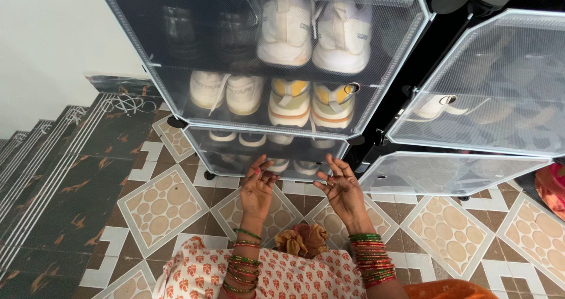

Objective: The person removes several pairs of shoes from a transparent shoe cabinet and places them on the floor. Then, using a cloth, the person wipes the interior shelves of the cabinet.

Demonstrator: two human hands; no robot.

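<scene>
A black-framed shoe cabinet with translucent doors stands on the tiled floor in front of me. Behind the upper door sit white sneakers; below them are white shoes and a yellow-and-white pair. More shoes show dimly in the bottom compartment. My left hand is raised with fingers spread, close to the bottom door's lower edge. My right hand is beside it, palm up, fingers apart. Neither hand holds anything. Both wrists carry several green and red bangles.
The right-hand cabinet column has closed translucent doors with pale footwear behind them. Dark patterned stair steps descend at the left beside a white wall. The floor has beige and brown patterned tiles. Orange patterned fabric covers my lap.
</scene>
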